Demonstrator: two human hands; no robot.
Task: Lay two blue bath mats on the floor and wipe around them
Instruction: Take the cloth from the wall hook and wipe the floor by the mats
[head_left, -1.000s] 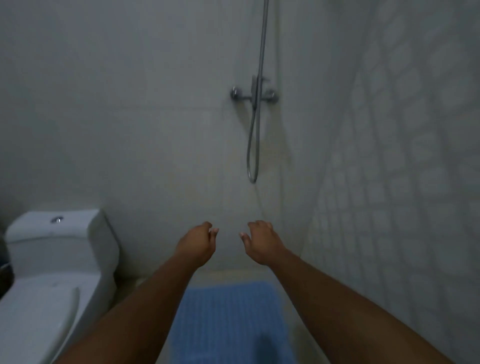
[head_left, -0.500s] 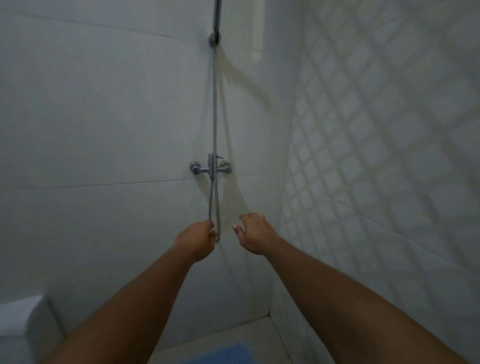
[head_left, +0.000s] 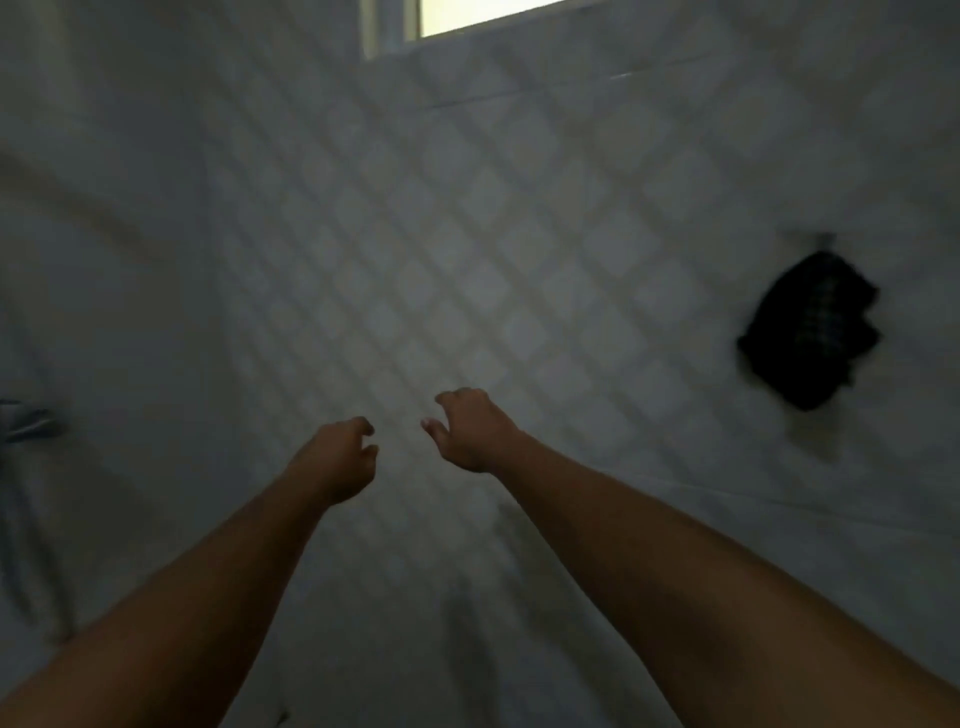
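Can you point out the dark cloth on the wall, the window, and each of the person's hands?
Dark cloth (head_left: 810, 332): head view, middle of the bundle.
Window (head_left: 488, 13): head view, bright pane.
Left hand (head_left: 340, 460): head view, back.
Right hand (head_left: 470, 431): head view, back.

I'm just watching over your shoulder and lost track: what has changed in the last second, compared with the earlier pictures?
The view swung up and to the right: the toilet and blue mat have dropped out of sight, and a window, a diamond-tiled wall and a dark cloth hanging on it have appeared. The left hand and right hand stay stretched forward, loosely curled and empty. Nothing was picked up or let go.
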